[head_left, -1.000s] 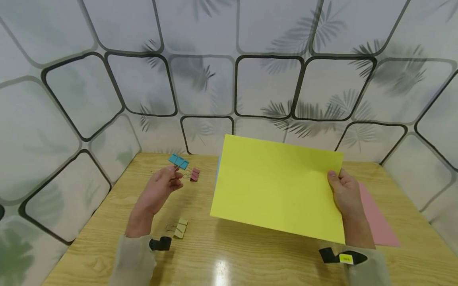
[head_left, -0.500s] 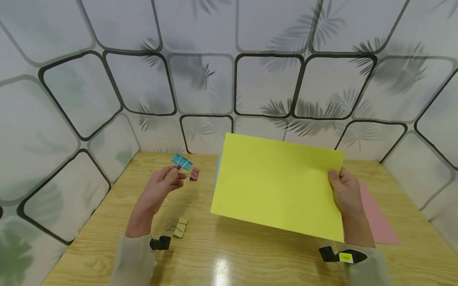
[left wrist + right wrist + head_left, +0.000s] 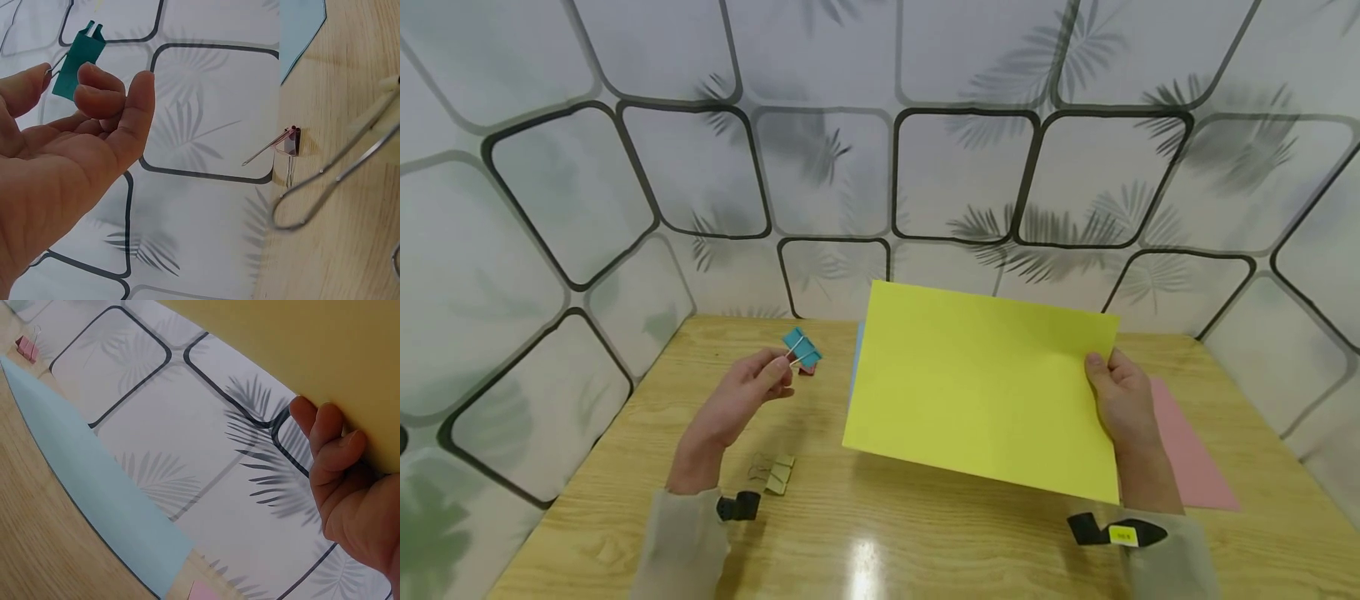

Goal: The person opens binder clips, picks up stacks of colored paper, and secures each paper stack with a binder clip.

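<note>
Between thumb and fingers, my left hand [image 3: 737, 398] pinches a blue binder clip [image 3: 802, 347] by its wire handles, raised above the table. The left wrist view shows the same binder clip [image 3: 78, 65] at the fingertips. My right hand [image 3: 1126, 408] grips a yellow sheet of paper [image 3: 985, 392] at its right edge, thumb on the front, and holds it tilted over the table. Behind the blue clip lies a pink binder clip [image 3: 807, 370], mostly hidden in the head view. A yellow binder clip [image 3: 780, 475] lies near the left wrist.
A light blue sheet [image 3: 94, 481] lies on the wooden table [image 3: 925, 550], largely hidden by the yellow paper in the head view. A pink sheet [image 3: 1191, 458] lies at the right, partly behind the right hand. A patterned wall [image 3: 835, 183] stands along the back and sides.
The left hand has shifted slightly right, and the blue clip has turned and now overlaps the pink clip in the head view. The right hand and yellow paper are nearly still.
</note>
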The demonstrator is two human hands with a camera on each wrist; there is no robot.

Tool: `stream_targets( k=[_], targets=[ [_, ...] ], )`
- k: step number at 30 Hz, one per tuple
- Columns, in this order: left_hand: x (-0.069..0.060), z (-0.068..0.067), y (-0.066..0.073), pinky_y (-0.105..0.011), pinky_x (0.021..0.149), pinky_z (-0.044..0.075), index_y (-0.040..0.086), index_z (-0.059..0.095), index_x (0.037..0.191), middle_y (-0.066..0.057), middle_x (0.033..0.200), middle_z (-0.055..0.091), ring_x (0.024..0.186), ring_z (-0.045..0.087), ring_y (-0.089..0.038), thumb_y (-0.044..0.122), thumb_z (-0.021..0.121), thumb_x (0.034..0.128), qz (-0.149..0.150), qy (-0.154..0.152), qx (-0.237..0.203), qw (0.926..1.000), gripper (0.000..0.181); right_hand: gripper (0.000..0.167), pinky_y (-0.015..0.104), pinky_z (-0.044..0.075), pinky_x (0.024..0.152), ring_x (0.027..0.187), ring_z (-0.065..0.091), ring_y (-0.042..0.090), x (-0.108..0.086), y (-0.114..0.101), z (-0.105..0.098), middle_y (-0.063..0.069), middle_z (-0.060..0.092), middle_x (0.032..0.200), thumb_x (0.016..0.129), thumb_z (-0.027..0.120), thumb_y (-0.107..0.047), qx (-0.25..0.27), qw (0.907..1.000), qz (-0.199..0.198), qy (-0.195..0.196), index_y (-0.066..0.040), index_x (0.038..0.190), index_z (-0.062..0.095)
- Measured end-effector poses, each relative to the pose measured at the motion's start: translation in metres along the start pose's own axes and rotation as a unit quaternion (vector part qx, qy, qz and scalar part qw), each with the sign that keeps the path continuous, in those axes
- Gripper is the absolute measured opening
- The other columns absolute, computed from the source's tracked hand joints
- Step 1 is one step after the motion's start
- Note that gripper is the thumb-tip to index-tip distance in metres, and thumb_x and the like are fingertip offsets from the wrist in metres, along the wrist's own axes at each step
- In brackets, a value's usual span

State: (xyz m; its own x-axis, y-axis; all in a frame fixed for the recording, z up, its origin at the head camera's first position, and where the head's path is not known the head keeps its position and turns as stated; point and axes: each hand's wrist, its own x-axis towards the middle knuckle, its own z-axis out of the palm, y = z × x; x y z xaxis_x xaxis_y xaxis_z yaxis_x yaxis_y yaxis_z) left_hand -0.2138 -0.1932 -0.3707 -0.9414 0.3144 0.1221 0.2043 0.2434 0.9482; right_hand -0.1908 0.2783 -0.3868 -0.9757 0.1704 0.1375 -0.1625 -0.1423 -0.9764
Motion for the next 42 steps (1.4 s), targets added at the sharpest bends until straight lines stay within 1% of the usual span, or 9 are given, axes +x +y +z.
stream_targets(
  k=[3, 5, 9, 12, 22, 26, 29, 36, 42],
  targets=[
    [0.0014, 0.0002, -0.0004, -0.037, 0.094, 0.051, -0.009, 0.05, 0.119, -0.009, 0.097, 0.044, 0.085, 0.043, -0.018, 0.026, 0.041, 0.1088, -0.002, -0.006, -0.005, 1.0, 0.037, 0.019, 0.023, 0.055, 0.057, 0.065, 0.067, 0.01, 0.0002, 0.0007, 0.0002, -0.004, 0.07, 0.079, 0.1, 0.058, -0.032, -0.001, 1.0, 0.002, -0.001, -0.023, 0.116, 0.062],
    [0.002, 0.0002, -0.0003, -0.038, 0.093, 0.051, -0.007, 0.05, 0.115, -0.008, 0.095, 0.043, 0.083, 0.042, -0.017, 0.027, 0.041, 0.1088, -0.003, -0.01, -0.006, 0.9999, 0.036, 0.019, 0.023, 0.055, 0.057, 0.064, 0.067, 0.009, 0.0006, 0.0008, 0.0003, -0.004, 0.07, 0.079, 0.1, 0.057, -0.033, -0.008, 1.0, 0.003, -0.001, -0.023, 0.116, 0.061],
    [0.0015, 0.0004, 0.0007, -0.045, 0.093, 0.05, -0.005, 0.05, 0.106, -0.008, 0.091, 0.043, 0.079, 0.042, -0.018, 0.026, 0.041, 0.1088, 0.006, -0.021, -0.008, 0.9997, 0.032, 0.019, 0.022, 0.054, 0.057, 0.064, 0.066, 0.008, 0.0023, 0.0008, 0.0009, -0.005, 0.069, 0.078, 0.099, 0.058, -0.034, -0.015, 0.9998, 0.004, 0.008, -0.023, 0.115, 0.061],
    [0.0007, 0.0009, 0.0019, -0.048, 0.092, 0.049, -0.003, 0.05, 0.1, -0.009, 0.089, 0.043, 0.079, 0.043, -0.019, 0.026, 0.041, 0.1087, 0.009, -0.031, -0.009, 0.9994, 0.032, 0.019, 0.022, 0.054, 0.057, 0.064, 0.066, 0.008, 0.0025, 0.001, 0.0011, -0.005, 0.069, 0.078, 0.099, 0.058, -0.034, -0.016, 0.9998, 0.005, 0.014, -0.024, 0.115, 0.061],
    [-0.0005, 0.0026, 0.0022, -0.042, 0.086, 0.049, -0.001, 0.055, 0.108, -0.009, 0.088, 0.045, 0.085, 0.045, -0.021, 0.026, 0.042, 0.1084, -0.005, -0.038, -0.017, 0.9991, 0.03, 0.021, 0.023, 0.055, 0.058, 0.065, 0.067, 0.009, 0.0008, 0.001, 0.0003, -0.005, 0.07, 0.079, 0.098, 0.059, -0.035, -0.007, 0.9998, 0.019, 0.008, -0.024, 0.116, 0.061],
    [-0.0011, 0.0031, 0.0026, -0.041, 0.085, 0.049, -0.005, 0.055, 0.115, -0.008, 0.088, 0.045, 0.086, 0.045, -0.021, 0.024, 0.042, 0.1083, -0.009, -0.039, -0.016, 0.9991, 0.033, 0.02, 0.023, 0.055, 0.057, 0.064, 0.067, 0.009, 0.0004, 0.0013, 0.0016, -0.005, 0.07, 0.078, 0.098, 0.059, -0.035, -0.01, 0.9998, 0.016, 0.005, -0.024, 0.115, 0.061],
    [-0.0009, 0.0035, 0.0026, -0.039, 0.084, 0.049, -0.007, 0.055, 0.114, -0.008, 0.087, 0.044, 0.086, 0.045, -0.02, 0.023, 0.043, 0.108, -0.011, -0.041, -0.014, 0.999, 0.033, 0.02, 0.023, 0.055, 0.057, 0.064, 0.067, 0.009, -0.0009, 0.0009, 0.0032, -0.005, 0.07, 0.078, 0.098, 0.059, -0.035, -0.008, 0.9998, 0.019, 0.002, -0.024, 0.114, 0.061],
    [0.0005, 0.0049, 0.0003, -0.037, 0.079, 0.048, -0.002, 0.054, 0.098, -0.007, 0.084, 0.043, 0.082, 0.044, -0.019, 0.024, 0.045, 0.1073, -0.007, -0.054, -0.012, 0.9984, 0.03, 0.021, 0.025, 0.055, 0.056, 0.063, 0.068, 0.011, -0.0004, 0.0012, 0.0066, -0.003, 0.07, 0.079, 0.1, 0.057, -0.034, -0.005, 0.9995, 0.028, -0.011, -0.021, 0.116, 0.059],
    [0.0003, 0.0058, 0.0, -0.035, 0.077, 0.047, 0.001, 0.054, 0.094, -0.006, 0.083, 0.042, 0.082, 0.044, -0.019, 0.023, 0.045, 0.1072, -0.005, -0.066, -0.014, 0.9977, 0.028, 0.019, 0.024, 0.055, 0.057, 0.064, 0.067, 0.009, 0.0012, 0.0013, 0.0101, -0.006, 0.07, 0.079, 0.1, 0.057, -0.033, -0.02, 0.9995, 0.023, -0.011, -0.023, 0.115, 0.059]
  ],
)
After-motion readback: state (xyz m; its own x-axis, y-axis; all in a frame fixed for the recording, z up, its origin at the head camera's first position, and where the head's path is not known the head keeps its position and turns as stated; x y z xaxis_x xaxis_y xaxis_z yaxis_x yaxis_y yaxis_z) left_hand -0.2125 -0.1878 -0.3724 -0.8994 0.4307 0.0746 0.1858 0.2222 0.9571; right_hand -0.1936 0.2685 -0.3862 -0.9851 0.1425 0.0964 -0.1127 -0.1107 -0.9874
